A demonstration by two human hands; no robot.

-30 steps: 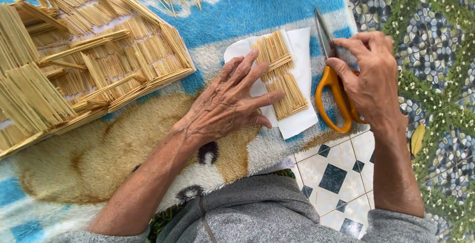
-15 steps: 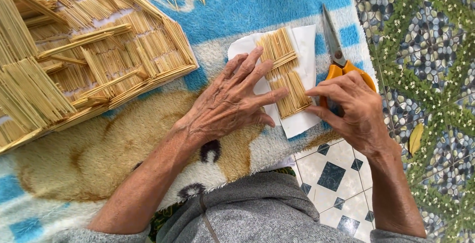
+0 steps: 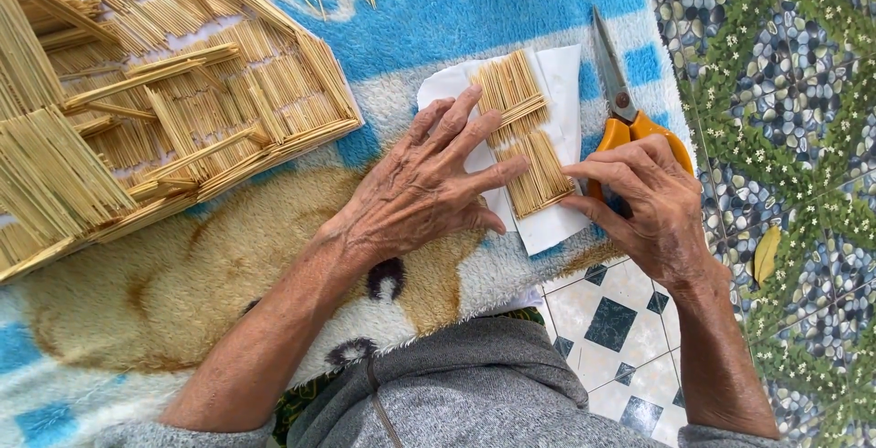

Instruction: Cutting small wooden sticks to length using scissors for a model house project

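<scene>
Matt wooden sticks (image 3: 525, 129) (white paper (image 3: 561, 78) beneath)

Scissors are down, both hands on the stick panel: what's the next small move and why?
Probably slide the right hand fingertips onto the lower stick bundle and square it: the left hand pins the white paper, and the scissors lie released alongside.

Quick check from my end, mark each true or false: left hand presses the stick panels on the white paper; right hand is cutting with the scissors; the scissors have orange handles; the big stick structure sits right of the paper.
1. The left hand lies flat on the stick panels on the white paper: true.
2. The right hand is cutting: false; the scissors lie on the blanket, fingertips at the panel's edge.
3. Orange handles: true.
4. The stick structure sits right of the paper: false; it is to the left.
</scene>
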